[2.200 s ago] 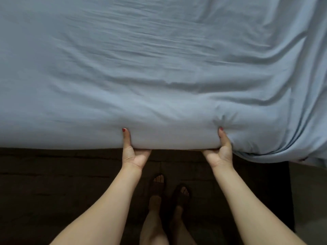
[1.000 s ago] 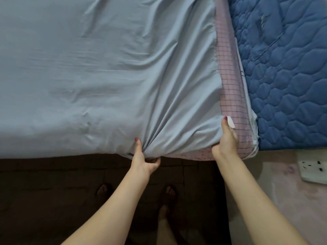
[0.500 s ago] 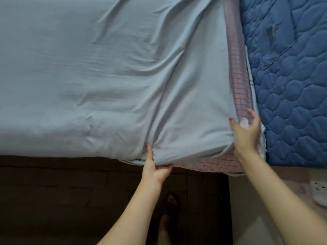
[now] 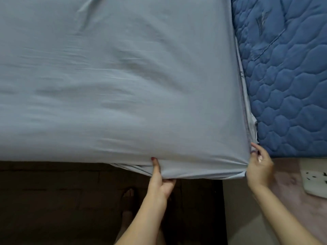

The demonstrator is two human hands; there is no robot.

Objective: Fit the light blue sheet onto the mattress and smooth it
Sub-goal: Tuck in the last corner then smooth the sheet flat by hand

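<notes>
The sheet (image 4: 115, 76) wraps the mattress corner. The right hand (image 4: 259, 167) pinches its hem at that corner; the left hand (image 4: 161, 181) grips the near edge, further left.

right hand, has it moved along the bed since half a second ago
Yes. The right hand went from the sheet's side edge beside the blue quilted mattress down to the corner, pulling the light blue sheet over it.

light blue cotton sheet (image 4: 115, 82) stretched over mattress corner | left hand (image 4: 161, 183) grips its lower hem, thumb on top | right hand (image 4: 259, 167) pinches corner fabric | dark blue quilted mattress (image 4: 286, 85) alongside
</notes>
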